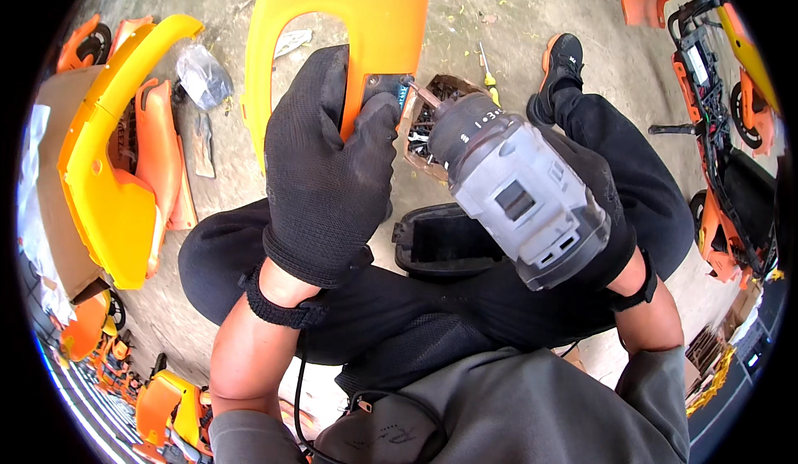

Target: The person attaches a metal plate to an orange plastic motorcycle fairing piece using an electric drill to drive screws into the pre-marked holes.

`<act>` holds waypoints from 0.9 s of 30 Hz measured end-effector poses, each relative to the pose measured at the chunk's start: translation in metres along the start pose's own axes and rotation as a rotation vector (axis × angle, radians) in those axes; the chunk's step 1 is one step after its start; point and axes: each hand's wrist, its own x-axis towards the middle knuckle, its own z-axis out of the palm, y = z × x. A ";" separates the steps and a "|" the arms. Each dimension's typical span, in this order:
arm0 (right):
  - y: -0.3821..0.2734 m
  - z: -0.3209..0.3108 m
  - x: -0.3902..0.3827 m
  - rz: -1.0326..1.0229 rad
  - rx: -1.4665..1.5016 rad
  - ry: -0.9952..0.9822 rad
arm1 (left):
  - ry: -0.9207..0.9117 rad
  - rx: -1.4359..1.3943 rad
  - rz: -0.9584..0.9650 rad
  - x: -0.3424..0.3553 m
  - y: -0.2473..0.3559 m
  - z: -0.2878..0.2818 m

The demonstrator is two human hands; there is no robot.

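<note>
In a black knit glove, my left hand (324, 165) is closed around the edge of a curved yellow plastic panel (382, 15), beside its large oval cutout. Near my thumb, a small dark plate (381, 83) with a blue patch lies against the panel. My right hand (613, 214), also gloved, grips a grey and black power drill (528, 185), whose body hides most of the fingers. The drill's bit points up and left, its tip at the dark plate's right end. Whether a screw sits on that tip is too small to tell.
Behind the drill stands a cardboard box (424, 165) of small dark hardware, with a yellow-handled screwdriver (490, 81) near it. A black plastic bin (449, 239) sits between my legs. Yellow and orange panels (108, 190) lean at left; a partly built orange vehicle frame (706, 131) stands at right.
</note>
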 end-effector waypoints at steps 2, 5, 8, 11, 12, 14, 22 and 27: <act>0.003 -0.008 0.000 0.004 -0.169 -0.026 | -0.029 0.091 0.008 0.001 0.000 -0.002; 0.011 -0.011 0.001 -0.081 -0.230 0.016 | -0.038 0.182 0.033 -0.001 -0.004 -0.005; 0.012 -0.013 0.002 -0.072 -0.307 0.014 | -0.049 0.251 0.036 -0.003 -0.005 -0.006; 0.007 -0.017 0.004 -0.085 -0.409 -0.006 | -0.040 0.269 0.058 -0.003 -0.006 -0.006; 0.007 -0.017 0.005 -0.086 -0.427 -0.002 | -0.031 0.266 0.070 -0.004 -0.006 -0.006; 0.007 -0.017 0.004 -0.087 -0.464 0.006 | -0.052 0.259 0.076 -0.002 0.000 -0.006; 0.009 -0.014 0.002 -0.047 -0.428 -0.022 | -0.056 0.276 0.072 -0.009 0.002 -0.005; 0.012 -0.014 0.001 -0.073 -0.445 -0.028 | -0.010 0.268 0.134 -0.012 -0.006 -0.004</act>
